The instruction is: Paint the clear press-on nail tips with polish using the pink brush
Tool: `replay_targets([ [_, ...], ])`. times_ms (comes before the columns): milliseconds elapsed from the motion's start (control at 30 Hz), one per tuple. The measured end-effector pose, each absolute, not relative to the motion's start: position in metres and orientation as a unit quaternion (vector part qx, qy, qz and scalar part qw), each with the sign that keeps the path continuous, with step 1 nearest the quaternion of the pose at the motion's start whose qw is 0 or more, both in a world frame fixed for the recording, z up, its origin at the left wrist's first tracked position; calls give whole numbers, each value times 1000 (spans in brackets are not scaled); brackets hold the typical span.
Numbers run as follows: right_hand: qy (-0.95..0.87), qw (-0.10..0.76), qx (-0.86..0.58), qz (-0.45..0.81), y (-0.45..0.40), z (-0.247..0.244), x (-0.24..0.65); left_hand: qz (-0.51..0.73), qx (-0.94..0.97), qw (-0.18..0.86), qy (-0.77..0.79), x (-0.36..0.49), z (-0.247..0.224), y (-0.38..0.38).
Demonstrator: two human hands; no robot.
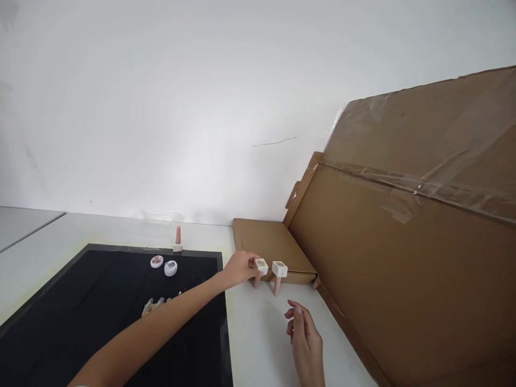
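Note:
My left hand reaches across to the right, its thumb and fingers closed on a nail polish bottle. That bottle is upside down, its white square body on top and its pink cap below. Just right of it, a second nail polish bottle stands inverted on its pink cap, with no hand touching it. Nearer to me, my right hand hovers over the white table with fingers loosely curled and apart, holding nothing. A third nail polish bottle stands upright, cap up, at the back edge of the black mat.
Two round white tins with pictured lids sit on the black mat. Several small clear-and-yellowish items are partly hidden behind my left forearm. A flat cardboard box lies at the back, and a large cardboard panel rises along the right.

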State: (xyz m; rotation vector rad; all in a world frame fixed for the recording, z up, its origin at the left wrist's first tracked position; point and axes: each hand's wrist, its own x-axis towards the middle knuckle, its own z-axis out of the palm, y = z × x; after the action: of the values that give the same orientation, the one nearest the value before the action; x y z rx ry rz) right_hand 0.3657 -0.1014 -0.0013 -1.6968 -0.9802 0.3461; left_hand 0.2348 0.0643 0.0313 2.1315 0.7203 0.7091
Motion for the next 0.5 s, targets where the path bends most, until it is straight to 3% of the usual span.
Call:
replay_targets([
  [500,-410,538,-723,139,-104,-2,366,294,863,278,304,239,22,59],
])
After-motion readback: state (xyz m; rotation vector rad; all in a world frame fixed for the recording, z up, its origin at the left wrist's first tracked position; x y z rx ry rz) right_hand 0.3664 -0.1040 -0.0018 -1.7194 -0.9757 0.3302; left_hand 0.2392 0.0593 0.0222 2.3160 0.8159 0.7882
